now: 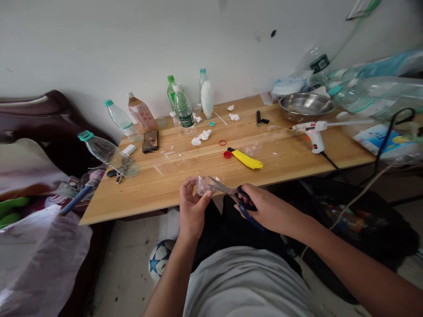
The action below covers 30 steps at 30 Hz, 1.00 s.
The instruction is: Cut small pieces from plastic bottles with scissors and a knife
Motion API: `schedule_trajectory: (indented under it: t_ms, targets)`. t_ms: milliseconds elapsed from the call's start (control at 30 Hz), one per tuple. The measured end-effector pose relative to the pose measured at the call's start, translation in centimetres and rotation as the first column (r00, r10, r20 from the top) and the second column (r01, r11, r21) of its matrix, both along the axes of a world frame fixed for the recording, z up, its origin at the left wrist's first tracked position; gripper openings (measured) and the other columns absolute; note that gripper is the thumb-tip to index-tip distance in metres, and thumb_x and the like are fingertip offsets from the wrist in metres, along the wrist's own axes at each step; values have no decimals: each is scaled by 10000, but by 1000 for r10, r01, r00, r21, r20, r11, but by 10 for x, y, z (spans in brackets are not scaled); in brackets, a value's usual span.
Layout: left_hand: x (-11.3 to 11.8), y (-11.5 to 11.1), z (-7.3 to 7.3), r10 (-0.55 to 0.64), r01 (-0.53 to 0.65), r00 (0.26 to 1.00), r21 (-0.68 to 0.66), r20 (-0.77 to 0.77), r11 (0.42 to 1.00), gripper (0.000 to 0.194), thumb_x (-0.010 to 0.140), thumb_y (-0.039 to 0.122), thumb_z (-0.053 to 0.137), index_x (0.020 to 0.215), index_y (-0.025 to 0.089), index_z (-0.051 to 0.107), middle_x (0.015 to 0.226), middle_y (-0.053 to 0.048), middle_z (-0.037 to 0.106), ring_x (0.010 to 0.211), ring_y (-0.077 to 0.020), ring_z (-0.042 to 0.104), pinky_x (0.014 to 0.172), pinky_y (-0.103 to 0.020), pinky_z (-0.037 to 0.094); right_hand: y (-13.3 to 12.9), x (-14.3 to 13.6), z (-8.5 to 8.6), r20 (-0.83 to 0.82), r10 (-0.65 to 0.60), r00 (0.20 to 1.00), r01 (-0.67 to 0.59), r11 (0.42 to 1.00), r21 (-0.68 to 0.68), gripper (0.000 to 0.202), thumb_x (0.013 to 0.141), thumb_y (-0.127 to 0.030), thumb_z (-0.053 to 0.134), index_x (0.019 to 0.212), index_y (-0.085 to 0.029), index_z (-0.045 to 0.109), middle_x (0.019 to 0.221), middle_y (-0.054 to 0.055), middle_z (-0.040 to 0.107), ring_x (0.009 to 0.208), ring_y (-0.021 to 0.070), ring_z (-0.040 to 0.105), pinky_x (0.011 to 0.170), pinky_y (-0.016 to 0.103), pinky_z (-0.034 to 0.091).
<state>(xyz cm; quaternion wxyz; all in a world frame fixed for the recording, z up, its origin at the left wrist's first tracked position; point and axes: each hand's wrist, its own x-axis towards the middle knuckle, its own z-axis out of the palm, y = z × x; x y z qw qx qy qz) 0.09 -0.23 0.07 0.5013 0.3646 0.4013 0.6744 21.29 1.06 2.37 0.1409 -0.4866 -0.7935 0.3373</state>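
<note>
"holding what, down there?"

"the left hand (193,204) pinches a clear plastic piece (204,185) between thumb and fingers, at the near edge of the table (158,189)."

"and the right hand (256,204)?"

"curled round the handles of the scissors (229,190), blades at the plastic. beyond both hands lies a yellow cutter (246,159), beside a red cap (227,154)."

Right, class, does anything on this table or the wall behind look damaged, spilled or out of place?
A dark mark breaks the pale wall, perhaps a stain or hole. Crumpled white scraps lie strewn near the bottles, and a red cap lies loose beside the yellow cutter. I see no spill.
</note>
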Motion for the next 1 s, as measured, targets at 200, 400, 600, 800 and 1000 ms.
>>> schedule_trajectory:
  t_ms: [200, 400, 600, 800, 1000]
  targets:
    - [0, -1, -3, -12, 12, 1000, -29, 1, 1000, 490, 695, 199, 855, 1072, 285, 554, 1180, 7, 579, 981, -117, 614, 893, -259, 519, 6, 7, 3, 67, -19, 998, 18, 1000, 12, 189, 801, -156, 681, 891, -212, 524, 923, 42, 690, 837, 208, 641, 723, 300, 433]
    - [0, 0, -3, -10, 10, 1000, -13, -18, 1000, 490, 696, 208, 853, 1077, 291, 556, 1177, 4, 580, 997, -132, 619, 901, -278, 525, 3, 7, 0, 37, -1, 999, 0, 1000, 13, 145, 830, -165, 651, 926, -213, 553, 981, 52, 703, 891, 198, 658, 749, 285, 456]
    - [1, 0, -6, -13, 18, 994, 38, -107, 999, 485, 708, 222, 844, 1088, 287, 550, 1186, -17, 576, 1067, -163, 601, 907, -284, 517, -1, 5, 3, 15, -5, 1000, 4, 997, 75, 183, 849, -231, 646, 978, -208, 519, 991, 67, 675, 869, 186, 638, 740, 273, 463]
    - [2, -1, -9, -32, 34, 996, 26, -87, 999, 477, 716, 202, 838, 1091, 296, 557, 1173, 6, 566, 1050, -137, 590, 908, -256, 494, 7, 12, 2, 84, -3, 997, -2, 998, 61, 144, 809, -202, 687, 868, -215, 556, 866, 21, 689, 769, 183, 624, 677, 271, 408]
    - [0, -4, -11, -24, 25, 996, 18, -85, 1000, 500, 708, 210, 844, 1103, 298, 551, 1199, -8, 574, 1065, -154, 600, 916, -277, 503, 9, 14, -4, 85, 6, 996, -13, 996, 83, 106, 822, -224, 681, 800, -210, 578, 811, 27, 690, 750, 189, 627, 656, 272, 390]
